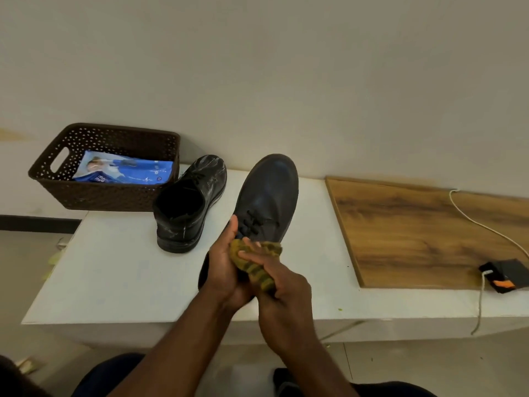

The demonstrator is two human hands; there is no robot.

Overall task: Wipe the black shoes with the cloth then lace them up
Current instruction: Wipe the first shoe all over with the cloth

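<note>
Right hand (282,285): nearest the camera of the two; its fingers are curled round the bunched cloth (256,263), so this grip is closed on the cloth.
Cloth: olive-yellow with darker stripes, wadded between both hands and pressed against the heel end of the held shoe, just below the laces.
Left hand (226,265): wrapped round the left side of the held shoe near its collar, thumb up along the lacing; this grip is closed on the shoe and steadies it.
Held shoe (267,196): black, raised at the heel end by the left hand; whether the toe rests on the tabletop cannot be told. Its long axis runs away from the person, toe pointing toward the wall and tilted slightly right.
Key relation: the unwiped length of the upper lies ahead of the cloth, along that axis toward the toe; a forward stroke by the right hand is judged to be called for.
Second shoe (190,203): black, streaked with pale marks, standing on the tabletop (120,270) just left of the held shoe, apart from it, nearer the left hand.
Basket (51,193): brown, at the far left corner, touching or nearly touching the second shoe.
Progress: wiping is judged to be under way; the second shoe looks uncleaned.
</note>
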